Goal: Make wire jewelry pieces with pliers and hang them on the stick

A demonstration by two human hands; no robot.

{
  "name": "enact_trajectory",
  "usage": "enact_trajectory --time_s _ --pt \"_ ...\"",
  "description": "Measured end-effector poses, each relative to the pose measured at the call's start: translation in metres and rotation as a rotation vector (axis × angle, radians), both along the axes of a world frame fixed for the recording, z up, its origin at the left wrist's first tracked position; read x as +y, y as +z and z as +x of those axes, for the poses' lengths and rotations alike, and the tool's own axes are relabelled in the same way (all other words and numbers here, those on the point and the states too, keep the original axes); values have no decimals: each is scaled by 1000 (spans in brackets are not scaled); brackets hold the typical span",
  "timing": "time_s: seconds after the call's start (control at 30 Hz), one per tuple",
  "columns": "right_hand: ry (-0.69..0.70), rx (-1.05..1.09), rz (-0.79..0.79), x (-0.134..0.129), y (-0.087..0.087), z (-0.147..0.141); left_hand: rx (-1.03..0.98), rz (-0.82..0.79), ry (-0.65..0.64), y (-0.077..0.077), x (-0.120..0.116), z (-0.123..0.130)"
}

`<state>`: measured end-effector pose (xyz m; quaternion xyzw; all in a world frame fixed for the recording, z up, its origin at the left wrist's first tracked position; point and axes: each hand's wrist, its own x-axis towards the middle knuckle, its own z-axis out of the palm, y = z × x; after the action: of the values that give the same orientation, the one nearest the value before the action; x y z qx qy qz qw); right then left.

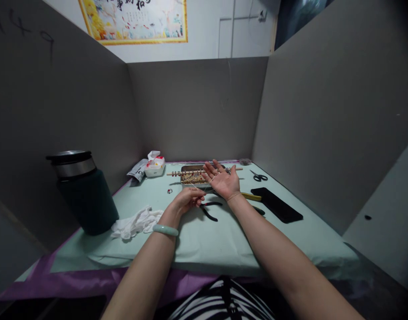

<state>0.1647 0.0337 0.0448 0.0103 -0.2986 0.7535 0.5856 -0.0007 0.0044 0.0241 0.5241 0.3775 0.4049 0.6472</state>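
My left hand [189, 198] is closed in a pinch on a thin pale cord [195, 186], a loop of which rises toward the tray. My right hand [224, 181] is turned palm up with its fingers spread; a strand of the cord seems to run to its fingers. Behind my hands stands a metal tray [190, 168] of small gold-coloured pieces. Across it lies a thin wooden stick [239, 169] strung with several small rings. Black-handled pliers [209, 215] lie below my hands. A yellow-handled tool [252, 196] lies partly hidden behind my right wrist.
A ring with a red part [170, 191] lies left of the tray. Crumpled white cloth [137, 223] and a dark green flask [87, 200] stand left, with a tissue pack [155, 166] behind. Scissors [259, 177] and a black phone-like slab [277, 204] lie right. Grey partitions [197, 111] surround the table.
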Motion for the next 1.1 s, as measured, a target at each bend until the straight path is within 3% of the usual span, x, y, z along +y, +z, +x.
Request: enact_trajectory --time_s 0.3,0.87,1.1 --pt "27 -7 44 -1 1 2 3 -3 -22 -1 1 0" --pt "-144 -235 173 -3 4 1 -24 -26 -48 -6 3 1" --pt "-118 -218 218 -6 5 0 -38 -25 -59 -7 2 2"
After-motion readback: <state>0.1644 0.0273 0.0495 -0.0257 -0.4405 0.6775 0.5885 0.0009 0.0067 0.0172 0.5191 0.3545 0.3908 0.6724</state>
